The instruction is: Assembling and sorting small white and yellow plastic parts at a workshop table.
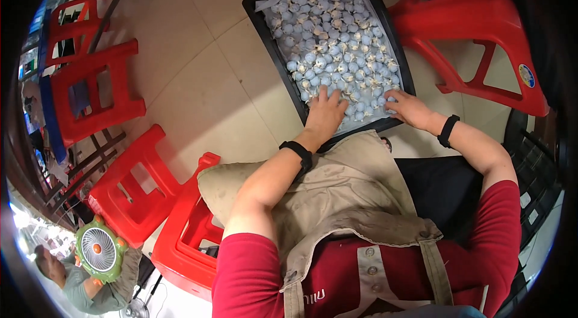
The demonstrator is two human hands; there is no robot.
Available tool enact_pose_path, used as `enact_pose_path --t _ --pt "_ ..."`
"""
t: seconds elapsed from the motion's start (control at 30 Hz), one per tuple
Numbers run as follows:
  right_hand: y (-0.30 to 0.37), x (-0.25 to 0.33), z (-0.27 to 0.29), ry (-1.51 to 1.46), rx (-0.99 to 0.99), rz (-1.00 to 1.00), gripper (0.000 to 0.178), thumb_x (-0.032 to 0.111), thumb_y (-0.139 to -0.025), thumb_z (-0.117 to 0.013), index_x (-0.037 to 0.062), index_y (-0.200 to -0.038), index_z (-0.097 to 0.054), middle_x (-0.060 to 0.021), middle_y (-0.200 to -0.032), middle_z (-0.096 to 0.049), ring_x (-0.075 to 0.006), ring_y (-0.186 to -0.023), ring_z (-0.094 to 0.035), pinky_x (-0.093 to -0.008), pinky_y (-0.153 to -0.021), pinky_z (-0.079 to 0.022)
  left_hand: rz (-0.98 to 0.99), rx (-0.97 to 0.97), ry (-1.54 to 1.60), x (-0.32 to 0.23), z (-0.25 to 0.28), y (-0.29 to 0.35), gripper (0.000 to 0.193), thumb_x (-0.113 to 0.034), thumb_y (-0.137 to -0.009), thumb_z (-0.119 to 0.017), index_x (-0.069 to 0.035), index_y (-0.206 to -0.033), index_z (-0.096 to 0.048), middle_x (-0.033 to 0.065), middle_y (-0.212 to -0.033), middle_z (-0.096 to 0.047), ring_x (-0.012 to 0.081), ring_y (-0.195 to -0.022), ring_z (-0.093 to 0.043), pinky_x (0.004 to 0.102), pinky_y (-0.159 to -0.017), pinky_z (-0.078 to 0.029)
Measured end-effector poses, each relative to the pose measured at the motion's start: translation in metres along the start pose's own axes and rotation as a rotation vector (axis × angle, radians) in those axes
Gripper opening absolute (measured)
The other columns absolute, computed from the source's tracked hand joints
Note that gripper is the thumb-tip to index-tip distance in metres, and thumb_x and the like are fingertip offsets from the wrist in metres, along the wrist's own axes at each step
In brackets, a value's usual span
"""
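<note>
a beige cloth apron [355,164] spreads nearest, its hem just beside the near end of the black rectangular tray [265,38] and hiding part of that rim. inside, small round pale-blue pieces with cream tufts [328,29] crowd a whitish sheet liner [264,5]. the left hand [327,114] reaches into their near rows, fingers parted and bent down; the right hand [414,111] curls at the tray's right edge, fingertips among the pieces. whether either grips one, i cannot tell, since the fingers cover the contact.

a red plastic stool [475,14] stands close along the tray's right side; black slatted plastic crates [530,167] sit behind the right arm, mostly in shadow. more red plastic stools [135,185] line the left, across beige floor tiles [205,77]. farther off, a seated person [90,297], cut by the dark rim, is beside a round green fan [99,249]. the upper-left background is too warped to read.
</note>
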State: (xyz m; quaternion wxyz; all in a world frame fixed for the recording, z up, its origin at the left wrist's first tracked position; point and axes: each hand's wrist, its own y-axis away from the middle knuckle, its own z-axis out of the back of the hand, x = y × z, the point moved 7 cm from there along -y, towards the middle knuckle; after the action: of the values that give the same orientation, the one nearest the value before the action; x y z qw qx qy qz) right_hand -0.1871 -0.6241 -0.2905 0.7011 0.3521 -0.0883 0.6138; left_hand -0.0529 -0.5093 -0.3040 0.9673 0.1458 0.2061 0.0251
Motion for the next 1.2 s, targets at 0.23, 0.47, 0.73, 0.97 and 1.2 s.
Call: enact_pose_path --t 0.23,0.47,0.73,0.97,1.2 --pt "-0.006 -0.001 0.002 -0.159 0.072 0.049 0.028 0.001 -0.067 -0.061 0.0067 -0.093 -0.053 -0.011 -0.105 -0.044 -0.0321 -0.094 -0.049 -0.0389 -0.079 -0.043 -0.106 -0.083 0.135 -0.029 -0.009 0.001 0.034 -0.013 -0.072 -0.054 -0.015 -0.106 -0.053 0.0119 -0.113 -0.042 0.0324 -0.098 -0.044 0.037 -0.068 -0.05" --pt "-0.007 0.002 0.0 -0.031 0.034 -0.047 0.034 -0.006 -0.062 -0.058 0.0104 -0.092 -0.055 -0.0095 -0.101 -0.046 -0.0314 -0.085 -0.052 -0.0385 -0.072 -0.045 -0.076 0.012 0.309 -0.018 -0.03 -0.015 0.025 -0.005 -0.072 -0.05 -0.009 -0.096 -0.054 0.013 -0.098 -0.049 0.0323 -0.088 -0.051 0.036 -0.068 -0.049" --pt "-0.082 0.001 0.059 -0.363 -0.403 -0.08 0.024 -0.002 -0.068 -0.057 0.0074 -0.09 -0.056 -0.0101 -0.094 -0.047 -0.0273 -0.085 -0.052 -0.0305 -0.073 -0.043 0.037 -0.331 -0.042 0.053 0.035 -0.042 0.032 -0.007 -0.07 -0.052 -0.011 -0.101 -0.056 0.0114 -0.103 -0.048 0.0275 -0.097 -0.047 0.0357 -0.075 -0.047" --pt "-0.143 -0.053 0.114 -0.173 -0.72 -0.068 0.022 0.002 -0.068 -0.056 0.0081 -0.089 -0.057 -0.0126 -0.096 -0.049 -0.0313 -0.087 -0.052 -0.0357 -0.074 -0.044 0.443 -0.465 -0.109 0.125 0.07 -0.058 0.014 -0.008 -0.072 -0.051 -0.009 -0.085 -0.056 0.0109 -0.095 -0.048 0.0273 -0.085 -0.051 0.0355 -0.066 -0.049" --pt "-0.174 -0.092 0.145 -0.068 -0.806 -0.205 0.026 0.003 -0.068 -0.055 0.0112 -0.093 -0.052 -0.0142 -0.093 -0.049 -0.0344 -0.09 -0.051 -0.0402 -0.075 -0.043 0.436 -0.324 -0.029 0.127 0.055 -0.059 0.021 -0.007 -0.075 -0.049 -0.007 -0.096 -0.054 0.0162 -0.095 -0.05 0.034 -0.083 -0.055 0.0387 -0.066 -0.049"
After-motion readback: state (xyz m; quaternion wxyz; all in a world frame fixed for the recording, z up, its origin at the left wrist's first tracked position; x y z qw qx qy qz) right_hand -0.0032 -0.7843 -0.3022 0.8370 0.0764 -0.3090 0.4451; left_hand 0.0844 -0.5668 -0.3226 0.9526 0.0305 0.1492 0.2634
